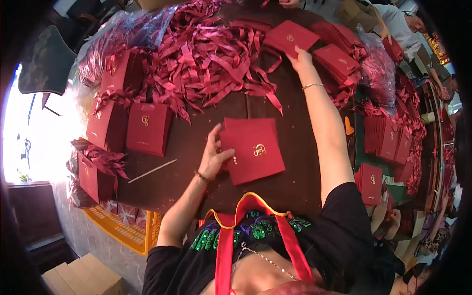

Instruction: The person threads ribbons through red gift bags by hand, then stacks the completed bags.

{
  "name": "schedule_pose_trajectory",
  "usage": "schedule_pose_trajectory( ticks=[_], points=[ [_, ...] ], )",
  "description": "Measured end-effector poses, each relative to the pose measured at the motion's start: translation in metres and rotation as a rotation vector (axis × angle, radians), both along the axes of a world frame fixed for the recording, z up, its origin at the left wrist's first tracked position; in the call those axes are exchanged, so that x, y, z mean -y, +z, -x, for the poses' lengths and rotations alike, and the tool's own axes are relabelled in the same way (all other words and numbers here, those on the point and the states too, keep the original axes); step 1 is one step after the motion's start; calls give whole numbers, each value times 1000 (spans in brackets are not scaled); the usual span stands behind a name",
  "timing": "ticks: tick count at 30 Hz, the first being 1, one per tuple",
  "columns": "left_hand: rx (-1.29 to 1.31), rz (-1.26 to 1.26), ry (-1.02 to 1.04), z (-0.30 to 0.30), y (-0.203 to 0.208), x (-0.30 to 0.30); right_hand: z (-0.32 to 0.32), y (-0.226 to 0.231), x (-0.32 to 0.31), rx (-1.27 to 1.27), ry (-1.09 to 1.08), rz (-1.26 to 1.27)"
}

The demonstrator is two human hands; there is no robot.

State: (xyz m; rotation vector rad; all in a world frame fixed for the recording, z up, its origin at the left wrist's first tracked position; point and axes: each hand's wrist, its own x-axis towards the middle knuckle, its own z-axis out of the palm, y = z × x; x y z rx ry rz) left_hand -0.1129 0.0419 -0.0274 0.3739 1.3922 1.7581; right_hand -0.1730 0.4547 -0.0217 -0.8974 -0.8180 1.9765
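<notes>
1. Head view, near centre: the left hand rests on the dark table, fingers spread, with thumb and fingertips touching the left edge of a flat red paper bag that bears a gold emblem. This flat red paper bag lies face up directly in front of the person, and a second flat piece shows under its far edge.
2. Head view, far centre: the right hand reaches out on an extended arm, with a thin bracelet on the wrist. Its fingers lie on the near edge of a far red bag; whether they pinch it cannot be determined.
3. Far left to centre: a large heap of red ribbons covers the far half of the table, beside the reaching arm.
4. Left side: several standing red bags sit in a group, some with ribbon handles. A thin white rod lies on the table between this group and the left hand.
5. Right side: stacks of flat red bags fill the area beyond the right arm.
6. Near left, below the table edge: an orange crate.
7. Far right corner: another person in a pale shirt, well apart from both hands.
</notes>
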Motion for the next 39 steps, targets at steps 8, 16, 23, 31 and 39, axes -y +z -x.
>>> schedule_pose_trajectory(
  ticks=[8,16,23,31,39],
  points=[
    [-60,9,-188,51,6,-54,-114,50,44,-271,181,-181],
    [-228,100,-570,89,-5,-91,-224,56,103,255,997,-256],
    [-190,244,-494,84,-5,-92,-181,52,104,343,1284,-416],
    [-333,177,-519,60,15,-89,-167,22,105,463,1130,-832],
    [-491,14,-380,43,12,-100,-187,33,122,630,1013,-728]
  ],
)
